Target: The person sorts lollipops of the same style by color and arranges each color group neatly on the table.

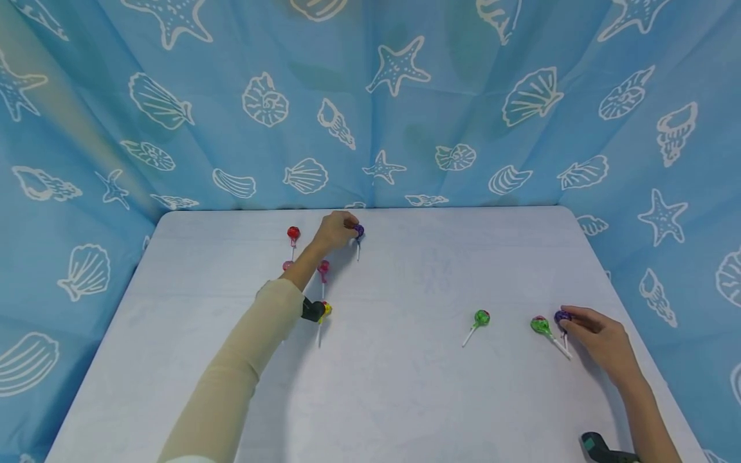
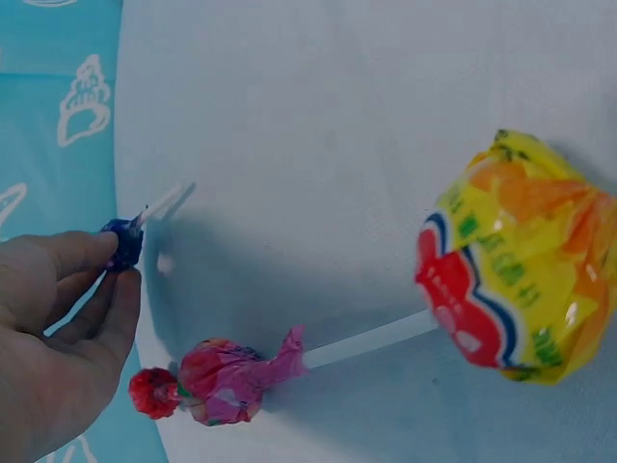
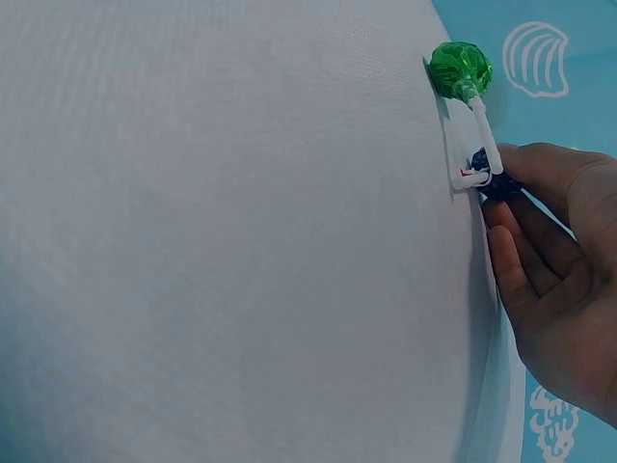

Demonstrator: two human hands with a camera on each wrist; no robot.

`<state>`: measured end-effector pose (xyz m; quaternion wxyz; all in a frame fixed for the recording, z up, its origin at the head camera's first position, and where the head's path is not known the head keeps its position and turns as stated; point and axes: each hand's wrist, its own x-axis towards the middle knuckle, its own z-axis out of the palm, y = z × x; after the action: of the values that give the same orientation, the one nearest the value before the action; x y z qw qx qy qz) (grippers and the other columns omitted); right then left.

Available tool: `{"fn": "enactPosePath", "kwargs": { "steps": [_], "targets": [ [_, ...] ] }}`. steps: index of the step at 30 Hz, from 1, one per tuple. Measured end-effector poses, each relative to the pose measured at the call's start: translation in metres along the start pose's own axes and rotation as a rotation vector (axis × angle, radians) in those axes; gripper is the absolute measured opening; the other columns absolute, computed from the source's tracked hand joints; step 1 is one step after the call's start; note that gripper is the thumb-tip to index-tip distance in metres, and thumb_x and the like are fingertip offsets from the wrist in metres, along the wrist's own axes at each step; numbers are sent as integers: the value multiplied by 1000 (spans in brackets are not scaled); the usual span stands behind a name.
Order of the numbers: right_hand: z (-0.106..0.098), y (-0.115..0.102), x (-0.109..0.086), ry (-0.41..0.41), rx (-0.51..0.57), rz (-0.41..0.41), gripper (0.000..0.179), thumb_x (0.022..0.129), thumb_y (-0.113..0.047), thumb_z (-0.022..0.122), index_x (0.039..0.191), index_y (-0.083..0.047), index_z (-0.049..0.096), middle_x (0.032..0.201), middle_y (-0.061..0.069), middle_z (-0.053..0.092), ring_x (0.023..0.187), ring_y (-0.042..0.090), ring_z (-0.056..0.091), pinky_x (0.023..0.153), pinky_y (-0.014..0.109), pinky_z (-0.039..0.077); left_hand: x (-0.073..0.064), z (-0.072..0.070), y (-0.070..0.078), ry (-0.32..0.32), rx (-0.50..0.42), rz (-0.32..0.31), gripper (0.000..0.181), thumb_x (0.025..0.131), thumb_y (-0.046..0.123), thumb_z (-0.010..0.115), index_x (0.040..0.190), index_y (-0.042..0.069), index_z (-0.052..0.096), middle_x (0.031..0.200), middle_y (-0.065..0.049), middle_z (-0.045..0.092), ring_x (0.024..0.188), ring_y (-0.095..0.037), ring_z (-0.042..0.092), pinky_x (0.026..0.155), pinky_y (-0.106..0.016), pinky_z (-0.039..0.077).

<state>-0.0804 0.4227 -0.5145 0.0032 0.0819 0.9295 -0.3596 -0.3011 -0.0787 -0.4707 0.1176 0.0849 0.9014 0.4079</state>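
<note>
The left hand [image 1: 336, 233] pinches a purple lollipop [image 1: 359, 230] by its head near the far edge of the white table [image 1: 405, 386]. The right hand [image 1: 603, 342] pinches a second purple lollipop [image 1: 561, 316] toward the table's right edge, beside a green lollipop [image 1: 541, 325]. A red lollipop [image 1: 293, 232], a pink lollipop [image 1: 324, 265] and a yellow lollipop [image 2: 525, 265] lie on the table's left half.

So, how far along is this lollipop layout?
Apparently done: a round red wrapped lollipop, round pink wrapped lollipops and a round yellow wrapped lollipop lie grouped at left. In hand: the left hand pinches a round purple wrapped lollipop; the right hand holds another purple one. Probably remaining: two round green wrapped lollipops, lying apart from that group.
</note>
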Motion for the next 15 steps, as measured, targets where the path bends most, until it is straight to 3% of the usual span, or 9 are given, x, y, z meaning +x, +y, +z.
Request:
{"fn": "enactPosePath", "kwargs": {
  "steps": [15],
  "targets": [
    [2, 2, 0, 12, 4, -1, 48, 100, -35, 61, 133, 0, 61, 128, 24, 60, 94, -16, 42, 71, 2, 38, 3, 5, -3, 18, 76, -11, 29, 98, 5, 59, 124, -5, 63, 120, -19, 65, 112, -31, 61, 93, -37, 51]
  ]
}}
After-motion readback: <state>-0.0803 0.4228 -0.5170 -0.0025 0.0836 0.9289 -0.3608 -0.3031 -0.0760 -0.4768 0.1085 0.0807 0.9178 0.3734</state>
